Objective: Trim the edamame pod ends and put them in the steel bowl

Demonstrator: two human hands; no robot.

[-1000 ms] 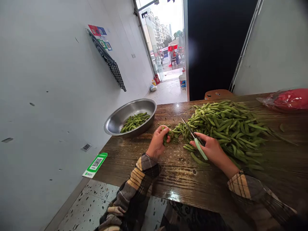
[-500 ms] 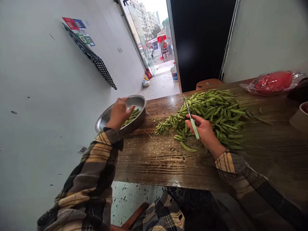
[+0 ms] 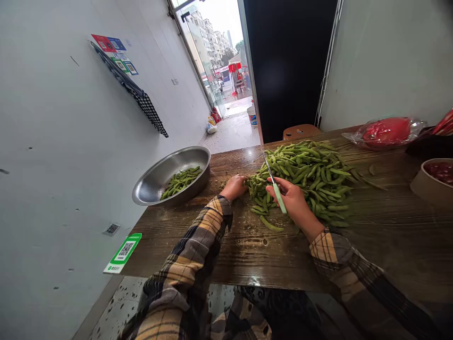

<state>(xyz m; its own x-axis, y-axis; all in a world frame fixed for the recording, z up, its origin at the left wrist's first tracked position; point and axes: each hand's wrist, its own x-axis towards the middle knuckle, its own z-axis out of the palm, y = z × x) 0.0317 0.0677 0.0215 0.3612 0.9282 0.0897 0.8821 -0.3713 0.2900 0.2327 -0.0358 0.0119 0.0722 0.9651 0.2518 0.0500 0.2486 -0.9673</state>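
Note:
A big heap of green bean pods (image 3: 311, 172) lies on the dark wooden table (image 3: 389, 236). My right hand (image 3: 292, 198) is closed round green-handled scissors (image 3: 274, 182), blades pointing away over the heap. My left hand (image 3: 234, 186) rests at the heap's left edge, fingers curled down onto the pods there; what they grip is hidden. A steel basin (image 3: 155, 182) at the table's left corner holds a small layer of trimmed pods (image 3: 180, 180).
A white wall runs close along the left, with a QR sticker (image 3: 122, 252) by the table edge. A red plastic bag (image 3: 387, 130) and a bowl of red things (image 3: 433, 182) sit at the right. A stool (image 3: 300, 131) stands behind the table, before an open doorway.
My left hand carried pods to the basin, dropped them, and has come back to the left edge of the heap. My right hand kept the scissors throughout.

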